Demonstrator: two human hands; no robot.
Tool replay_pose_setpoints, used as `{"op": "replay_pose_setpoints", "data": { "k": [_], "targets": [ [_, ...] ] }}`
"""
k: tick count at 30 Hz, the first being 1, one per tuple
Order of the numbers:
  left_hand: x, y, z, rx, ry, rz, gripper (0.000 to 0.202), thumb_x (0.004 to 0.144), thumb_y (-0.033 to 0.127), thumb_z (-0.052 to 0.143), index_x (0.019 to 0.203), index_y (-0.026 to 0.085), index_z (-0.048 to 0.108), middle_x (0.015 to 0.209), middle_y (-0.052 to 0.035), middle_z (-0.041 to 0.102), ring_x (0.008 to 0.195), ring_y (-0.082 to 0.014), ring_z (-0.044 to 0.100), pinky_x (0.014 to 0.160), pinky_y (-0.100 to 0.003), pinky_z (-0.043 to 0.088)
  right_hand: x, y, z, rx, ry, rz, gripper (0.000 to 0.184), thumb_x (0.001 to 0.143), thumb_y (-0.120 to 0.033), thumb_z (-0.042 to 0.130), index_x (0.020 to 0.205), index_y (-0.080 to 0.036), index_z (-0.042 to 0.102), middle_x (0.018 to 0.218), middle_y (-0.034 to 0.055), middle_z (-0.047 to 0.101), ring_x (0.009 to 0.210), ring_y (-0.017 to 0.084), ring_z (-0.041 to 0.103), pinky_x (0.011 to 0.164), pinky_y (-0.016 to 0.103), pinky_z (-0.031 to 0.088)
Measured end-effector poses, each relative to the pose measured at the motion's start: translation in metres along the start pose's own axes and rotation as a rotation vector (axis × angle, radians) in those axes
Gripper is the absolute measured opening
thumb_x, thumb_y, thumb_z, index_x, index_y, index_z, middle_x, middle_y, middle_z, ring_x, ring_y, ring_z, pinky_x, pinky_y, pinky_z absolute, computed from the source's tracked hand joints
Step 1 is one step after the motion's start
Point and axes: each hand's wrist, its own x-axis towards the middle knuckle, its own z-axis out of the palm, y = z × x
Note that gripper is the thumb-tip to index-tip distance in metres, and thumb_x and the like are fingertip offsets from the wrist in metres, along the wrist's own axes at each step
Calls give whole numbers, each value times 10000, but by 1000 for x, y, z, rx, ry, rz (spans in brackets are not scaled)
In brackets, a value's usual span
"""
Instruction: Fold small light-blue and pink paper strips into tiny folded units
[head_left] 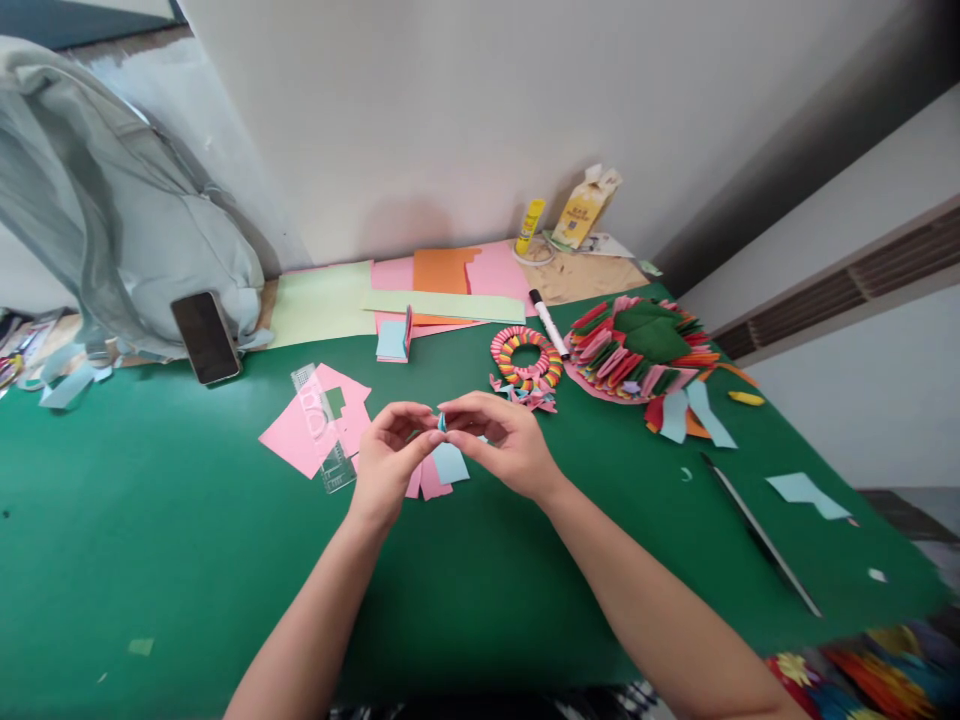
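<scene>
Between the fingertips of both hands is a small folded piece of light blue paper (442,424), held above the middle of the table. My left hand (394,455) pinches it from the left, and my right hand (502,440) pinches it from the right. Just below the hands lie a light blue paper slip (451,464) and pink paper strips (433,482). Left of them, a clear plastic ruler (322,430) rests across a pink paper sheet (289,440). Beyond the right hand sits a ring of folded multicoloured paper (553,368), with small folded pieces (534,400) beside it.
A large folded-paper piece with a green top (652,335) stands right, near a marker (549,325). Coloured sheets (322,300), a glue stick (529,228) and a carton (587,208) line the wall. A phone (205,338) leans on a backpack (127,200). A long thin blade-like tool (761,535) lies right.
</scene>
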Motion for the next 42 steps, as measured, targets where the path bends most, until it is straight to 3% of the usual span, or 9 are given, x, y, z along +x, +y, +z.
{"op": "replay_pose_setpoints", "data": {
  "k": [6, 14, 25, 30, 35, 42],
  "targets": [
    [1, -1, 0, -17, 23, -20, 259, 636, 289, 810, 821, 190, 659, 804, -18, 635, 776, -119, 605, 711, -205, 502, -1, 4, 1, 25, 2, 34, 269, 799, -318, 738, 1015, -187, 645, 904, 63, 620, 768, 193, 643, 710, 302, 584],
    [-1, -2, -1, 1, 2, -47, 205, 722, 340, 749, 839, 187, 680, 834, -44, 666, 804, -163, 630, 796, -298, 514, -1, 3, 0, -24, 17, 17, 183, 821, -190, 561, 993, -170, 620, 916, 66, 623, 775, 197, 653, 723, 311, 571],
    [-1, 3, 3, -64, 55, -104, 207, 689, 347, 771, 770, 177, 687, 787, -23, 655, 766, -134, 615, 757, -248, 518, 1, 4, 2, -218, 98, -16, 72, 859, -243, 599, 861, -184, 640, 810, 37, 616, 717, 169, 591, 626, 263, 500],
    [0, 8, 1, -241, 21, -318, 289, 637, 379, 800, 759, 147, 680, 726, -33, 653, 692, -147, 636, 683, -241, 526, 2, 0, 2, -267, 90, -64, 81, 866, -241, 593, 835, -182, 639, 801, 36, 615, 678, 156, 566, 578, 253, 467],
    [1, 10, -1, -425, -11, -552, 273, 543, 195, 851, 731, 127, 665, 711, -26, 643, 708, -128, 629, 664, -205, 523, 3, -1, 1, -294, 81, -130, 59, 851, -178, 594, 817, -175, 642, 774, 21, 612, 616, 129, 524, 525, 236, 415],
    [1, 8, 2, -383, 6, -539, 278, 492, 113, 858, 704, 111, 676, 671, -6, 614, 664, -86, 587, 666, -177, 511, 2, -2, 0, -301, 93, -105, 82, 829, -160, 591, 806, -170, 669, 753, 19, 636, 568, 122, 521, 502, 238, 405]
  ]
}}
